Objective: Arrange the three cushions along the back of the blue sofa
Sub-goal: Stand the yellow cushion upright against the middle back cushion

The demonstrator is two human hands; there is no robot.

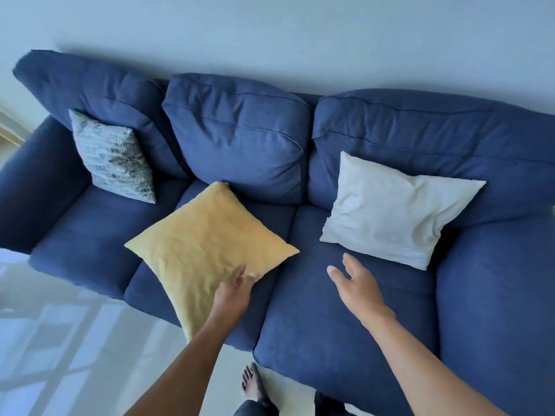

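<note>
A three-seat blue sofa (315,319) fills the view. A grey patterned cushion (112,157) leans upright against the left backrest. A white cushion (393,210) leans against the right backrest. A yellow cushion (204,244) lies tilted over the middle seat, one corner toward the backrest and one past the front edge. My left hand (234,291) grips the yellow cushion at its near right edge. My right hand (357,283) hovers open above the right seat, just in front of the white cushion and apart from it.
A pale wall (300,34) runs behind the sofa. Glossy light floor (60,340) lies in front at the left. My bare foot (253,382) stands close to the sofa's front edge. The sofa's left armrest (33,187) and right armrest (504,295) bound the seats.
</note>
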